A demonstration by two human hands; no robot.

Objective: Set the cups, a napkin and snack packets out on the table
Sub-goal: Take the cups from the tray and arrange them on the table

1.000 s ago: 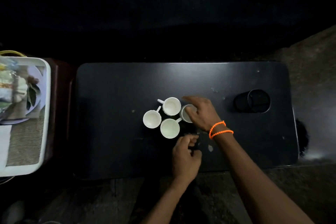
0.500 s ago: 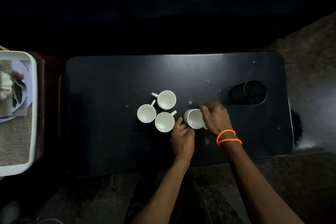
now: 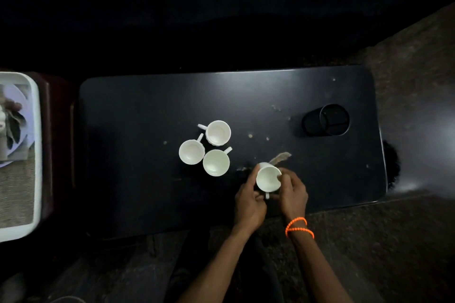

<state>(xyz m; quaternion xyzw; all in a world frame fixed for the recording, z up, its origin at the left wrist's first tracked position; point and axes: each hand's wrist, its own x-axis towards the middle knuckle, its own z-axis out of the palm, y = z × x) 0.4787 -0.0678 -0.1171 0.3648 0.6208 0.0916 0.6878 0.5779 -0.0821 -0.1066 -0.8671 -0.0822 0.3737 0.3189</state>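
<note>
Three white cups stand clustered near the middle of the black table point(image 3: 147, 110): one at the back point(image 3: 218, 132), one to the left point(image 3: 191, 152) and one in front point(image 3: 216, 163). A fourth white cup point(image 3: 268, 177) is near the table's front edge, its handle pointing toward me. My left hand point(image 3: 249, 202) grips its left side and handle. My right hand point(image 3: 293, 192), with orange bead bracelets at the wrist, curls round its right side.
A black mesh holder point(image 3: 333, 119) lies at the table's right back. A white tray point(image 3: 37, 145) on a stand at the far left holds a plate, packets and a woven mat. Crumbs and a brown smear point(image 3: 280, 157) mark the tabletop.
The fourth cup has moved from beside the cluster toward the front right. My left hand came up and took hold of it alongside my right hand.
</note>
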